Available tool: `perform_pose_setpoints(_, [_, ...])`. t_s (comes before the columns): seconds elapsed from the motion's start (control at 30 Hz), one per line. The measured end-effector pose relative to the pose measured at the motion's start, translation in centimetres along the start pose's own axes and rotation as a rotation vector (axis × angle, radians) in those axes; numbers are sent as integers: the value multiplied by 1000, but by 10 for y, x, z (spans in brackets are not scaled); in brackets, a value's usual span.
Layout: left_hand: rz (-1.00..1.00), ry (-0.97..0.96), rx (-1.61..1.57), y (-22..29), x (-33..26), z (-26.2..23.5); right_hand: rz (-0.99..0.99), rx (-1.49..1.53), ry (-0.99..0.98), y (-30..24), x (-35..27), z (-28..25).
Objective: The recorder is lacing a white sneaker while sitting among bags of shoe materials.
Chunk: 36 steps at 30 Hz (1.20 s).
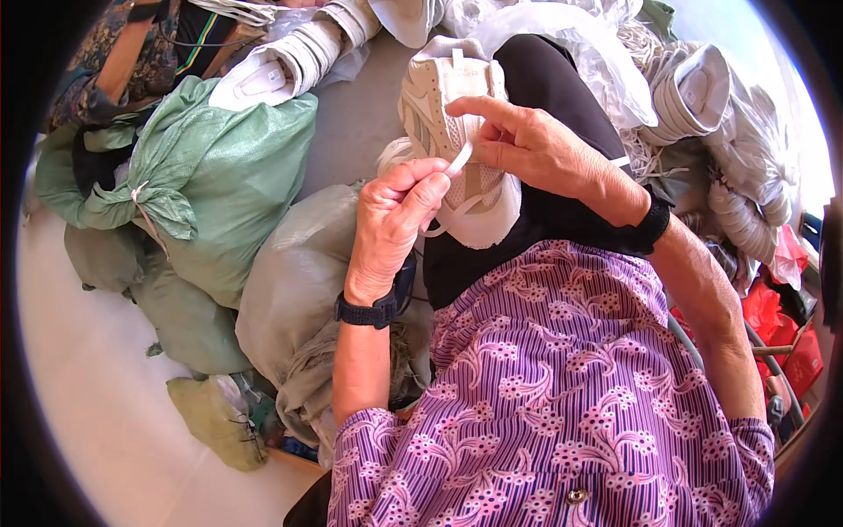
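Note:
A white and beige sneaker point(483, 215) rests on my dark-trousered leg, its toe toward me. Between its eyelet rows the pale tongue point(465, 83) shows. A white flat shoelace point(460, 159) runs up from the pinched thumb and forefinger of my left hand point(399, 215) to the eyelet area. From the right, my right hand point(544, 149) grips the upper part of the sneaker, forefinger bent across the tongue and thumb beside the lace. A loop of the lace hangs below my left fingertips, near the toe.
A tied green sack point(224, 189) and a greyish sack point(290, 290) stand at left. Nested white shoes point(303, 57) lie behind the green sack; more stacked shoes point(694, 92) sit at right. Bundled white laces point(645, 154) and red plastic bags point(777, 316) are also at right.

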<state>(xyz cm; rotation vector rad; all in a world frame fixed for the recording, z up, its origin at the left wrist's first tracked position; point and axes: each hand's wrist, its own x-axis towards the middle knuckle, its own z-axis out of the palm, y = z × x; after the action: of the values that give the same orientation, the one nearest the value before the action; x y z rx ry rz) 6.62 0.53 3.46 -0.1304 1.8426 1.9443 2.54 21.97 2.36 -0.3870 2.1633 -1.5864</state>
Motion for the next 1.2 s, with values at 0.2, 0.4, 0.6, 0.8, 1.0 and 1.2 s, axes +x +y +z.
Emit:
perform_pose_setpoints(0.2, [28,-65,9,3,1,1,-241,-189,18,13,1,0])
perform_pose_setpoints(0.4, [137,1,372,23,9,19,-195,-440,104,-7,-9,10])
perform_pose_setpoints(0.6, [190,163,517,8,17,23,-197,-442,220,0,-16,11])
perform_pose_setpoints(0.8, [236,234,470,-7,19,22,-126,-412,245,13,-38,-4])
perform_pose_setpoints(1.0, [300,301,448,-18,26,27,-86,-415,222,14,-44,-1])
perform_pose_setpoints(1.2, [326,312,483,-13,25,30,-107,-420,200,16,-50,0])
